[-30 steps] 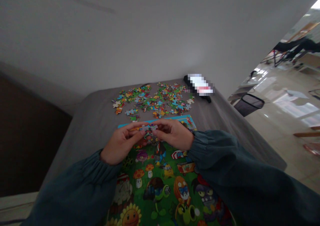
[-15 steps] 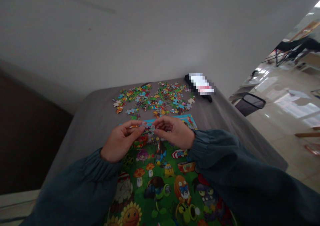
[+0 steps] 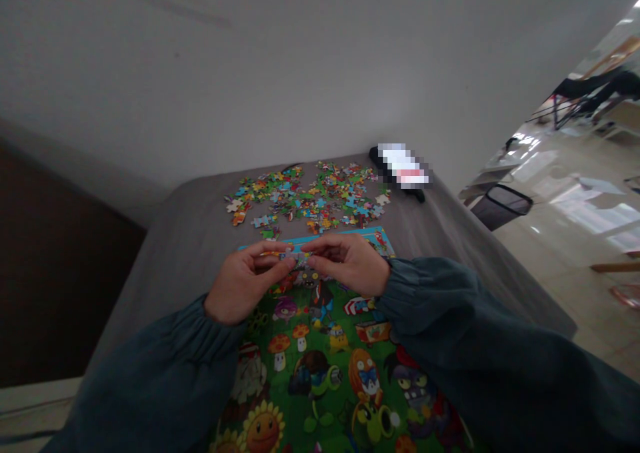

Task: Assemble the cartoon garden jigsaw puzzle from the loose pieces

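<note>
My left hand (image 3: 245,281) pinches a small greyish puzzle piece (image 3: 288,257) between thumb and fingers. My right hand (image 3: 350,261) pinches another puzzle piece (image 3: 303,261), and the two pieces meet edge to edge between my fingertips. Whether they are locked together I cannot tell. Both hands are over the upper part of a green picture sheet (image 3: 320,346) printed with cartoon plants and zombies, with a light blue strip along its far edge. Beyond it lies a loose spread of colourful puzzle pieces (image 3: 320,203).
A grey cloth (image 3: 175,239) covers the table, which stands against a pale wall (image 3: 300,73). At the back right lies a black item with a blurred bright screen (image 3: 403,166). On the right, a dark-framed chair (image 3: 505,203) stands on the shiny tiled floor (image 3: 590,219).
My hands have drawn closer together. The two puzzle pieces, apart half a second ago, now touch or overlap between my fingertips. The loose pieces and the sheet stay where they were.
</note>
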